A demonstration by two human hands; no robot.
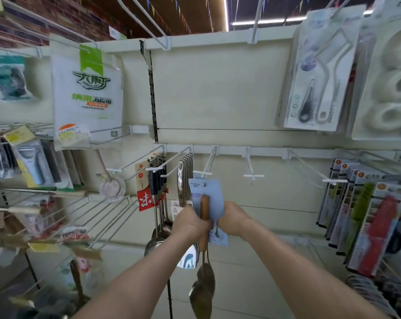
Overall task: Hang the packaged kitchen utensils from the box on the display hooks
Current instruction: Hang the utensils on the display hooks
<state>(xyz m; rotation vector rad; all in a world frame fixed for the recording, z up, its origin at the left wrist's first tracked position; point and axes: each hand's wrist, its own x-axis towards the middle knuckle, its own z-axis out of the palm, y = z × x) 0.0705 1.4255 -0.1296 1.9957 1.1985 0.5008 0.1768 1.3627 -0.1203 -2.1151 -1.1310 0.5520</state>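
The left hand (190,223) and right hand (234,221) both clasp the blue-carded utensil (212,196) (wooden handle), its card top just below a white display hook (203,173).

Spoon (204,211): wooden handle, metal bowl. Its card (210,192): matt blue paper. Ladles (185,178): glossy polished metal; hooks (252,168): smooth white wire.

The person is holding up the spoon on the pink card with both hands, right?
No, the card is blue, not pink. The head view shows the left hand and right hand both holding it, with the wooden-handled spoon, up near the display hooks.
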